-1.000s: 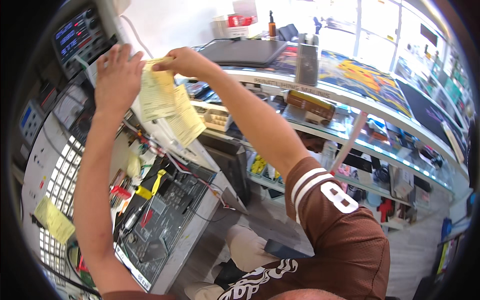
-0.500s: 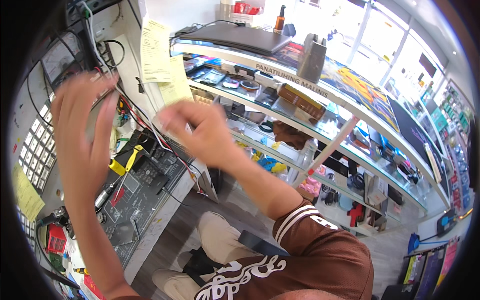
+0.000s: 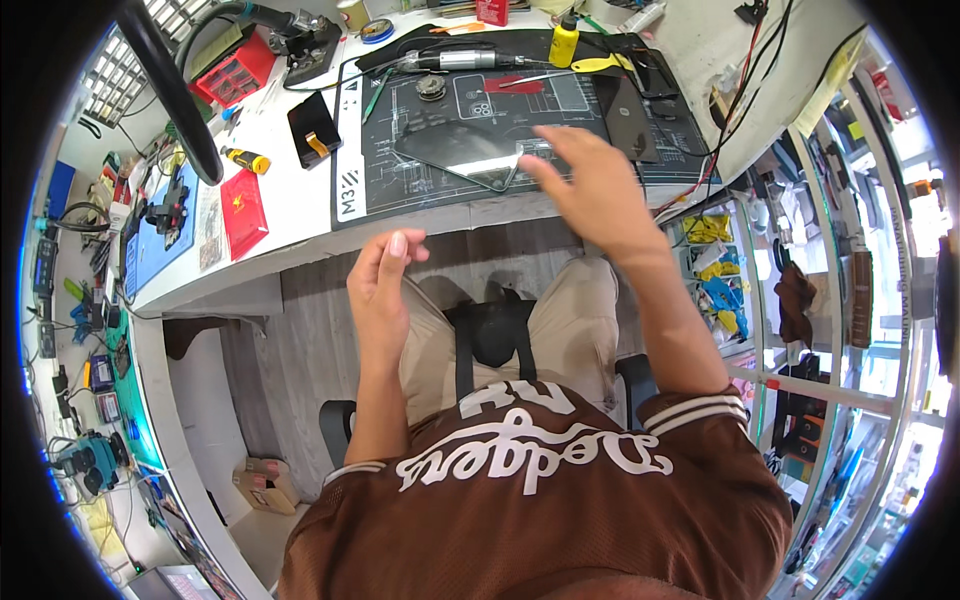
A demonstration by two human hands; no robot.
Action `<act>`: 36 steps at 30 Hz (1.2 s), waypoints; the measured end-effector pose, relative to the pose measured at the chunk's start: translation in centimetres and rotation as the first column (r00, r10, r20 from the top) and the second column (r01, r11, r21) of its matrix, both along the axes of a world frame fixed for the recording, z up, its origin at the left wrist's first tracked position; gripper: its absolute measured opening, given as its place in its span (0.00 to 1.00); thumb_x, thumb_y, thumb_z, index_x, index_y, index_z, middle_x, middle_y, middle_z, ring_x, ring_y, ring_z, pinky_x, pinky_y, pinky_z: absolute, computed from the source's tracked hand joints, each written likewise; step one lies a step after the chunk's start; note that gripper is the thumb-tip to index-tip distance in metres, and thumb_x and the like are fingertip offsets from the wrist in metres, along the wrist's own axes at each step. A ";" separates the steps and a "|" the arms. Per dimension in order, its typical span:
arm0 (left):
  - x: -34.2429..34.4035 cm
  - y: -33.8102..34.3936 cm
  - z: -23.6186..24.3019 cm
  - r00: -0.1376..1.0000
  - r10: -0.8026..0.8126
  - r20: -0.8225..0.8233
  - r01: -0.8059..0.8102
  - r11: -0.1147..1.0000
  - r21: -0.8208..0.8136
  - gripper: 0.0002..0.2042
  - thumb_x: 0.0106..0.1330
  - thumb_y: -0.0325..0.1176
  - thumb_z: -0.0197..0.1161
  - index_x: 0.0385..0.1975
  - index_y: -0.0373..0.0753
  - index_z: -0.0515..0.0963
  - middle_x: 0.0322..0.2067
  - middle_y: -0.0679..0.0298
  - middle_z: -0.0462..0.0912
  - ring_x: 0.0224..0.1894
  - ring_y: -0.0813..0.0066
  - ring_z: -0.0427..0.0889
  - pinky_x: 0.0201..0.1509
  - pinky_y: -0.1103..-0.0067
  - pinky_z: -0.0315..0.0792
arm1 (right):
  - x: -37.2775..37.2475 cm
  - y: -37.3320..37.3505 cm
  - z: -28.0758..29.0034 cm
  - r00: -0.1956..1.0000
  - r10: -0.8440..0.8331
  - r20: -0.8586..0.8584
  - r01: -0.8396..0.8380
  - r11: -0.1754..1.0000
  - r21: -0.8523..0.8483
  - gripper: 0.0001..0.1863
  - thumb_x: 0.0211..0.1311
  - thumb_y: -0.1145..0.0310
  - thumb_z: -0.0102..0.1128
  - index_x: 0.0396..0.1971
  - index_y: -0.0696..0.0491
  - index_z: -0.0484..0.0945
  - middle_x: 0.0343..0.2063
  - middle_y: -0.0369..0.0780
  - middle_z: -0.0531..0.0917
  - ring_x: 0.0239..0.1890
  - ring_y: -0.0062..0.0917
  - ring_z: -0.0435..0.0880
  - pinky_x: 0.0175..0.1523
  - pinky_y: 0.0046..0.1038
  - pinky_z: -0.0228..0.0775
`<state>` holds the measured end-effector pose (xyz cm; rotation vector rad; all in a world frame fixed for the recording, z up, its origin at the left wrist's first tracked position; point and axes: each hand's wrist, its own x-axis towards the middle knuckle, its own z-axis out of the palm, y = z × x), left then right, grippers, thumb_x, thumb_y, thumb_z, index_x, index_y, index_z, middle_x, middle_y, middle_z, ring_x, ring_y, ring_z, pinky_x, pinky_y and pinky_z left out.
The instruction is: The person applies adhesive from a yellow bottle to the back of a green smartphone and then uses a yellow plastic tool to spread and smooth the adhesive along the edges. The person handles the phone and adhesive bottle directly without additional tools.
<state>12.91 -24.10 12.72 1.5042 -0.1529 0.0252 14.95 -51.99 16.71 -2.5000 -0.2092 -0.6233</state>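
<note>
My right hand [image 3: 590,190] reaches over the black work mat [image 3: 380,190] with fingers apart, holding nothing, close to a dark glass panel [image 3: 450,150]. My left hand [image 3: 390,275], empty with loosely bent fingers apart, hangs below the desk's front edge. On the mat are a pen-shaped tool [image 3: 465,59], a metal coil [image 3: 430,88], tweezers on red material [image 3: 515,84], a yellow bottle [image 3: 562,42], a yellow plastic tool [image 3: 595,63] and a dark phone back [image 3: 625,120]. A black phone [image 3: 305,125] with an orange flex cable lies left of the mat.
Red case [image 3: 245,210], blue mat [image 3: 160,250], red drawer box [image 3: 235,75] and black lamp arm [image 3: 170,90] stand left. Wires [image 3: 720,145] run at right, beside glass display shelves [image 3: 820,400]. A cardboard box [image 3: 262,485] rests low at left.
The view has turned from the side wall down to the desk. Both hands have left the hanging yellow papers; the right now reaches over the mat, the left hangs lower, below the desk edge.
</note>
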 end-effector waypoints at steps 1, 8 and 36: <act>-0.3 0.7 -0.1 1.000 0.020 -0.016 -0.019 0.999 0.051 0.17 0.82 0.41 0.59 0.48 0.30 0.85 0.43 0.60 0.87 0.44 0.73 0.84 0.56 0.76 0.75 | 0.9 1.0 -1.1 1.000 -0.016 0.024 0.017 0.999 -0.040 0.25 0.71 0.54 0.67 0.53 0.62 0.85 0.56 0.51 0.85 0.60 0.45 0.83 0.67 0.40 0.73; 0.5 3.5 -4.1 0.987 0.137 0.084 -0.154 0.960 0.234 0.22 0.84 0.46 0.54 0.52 0.29 0.82 0.46 0.58 0.85 0.45 0.68 0.82 0.56 0.71 0.75 | 5.8 4.5 -6.4 0.976 0.023 -0.216 -0.052 0.990 -0.131 0.40 0.53 0.53 0.79 0.60 0.66 0.78 0.56 0.50 0.80 0.60 0.48 0.76 0.66 0.41 0.71; 4.1 -6.6 1.3 0.961 -0.264 -0.088 0.161 0.786 -0.596 0.22 0.82 0.47 0.58 0.63 0.36 0.76 0.56 0.54 0.87 0.56 0.66 0.86 0.65 0.65 0.78 | -8.3 7.9 -3.4 0.914 0.270 -0.303 0.187 0.382 0.905 0.21 0.81 0.56 0.60 0.59 0.58 0.81 0.42 0.35 0.84 0.39 0.18 0.86 0.43 0.23 0.84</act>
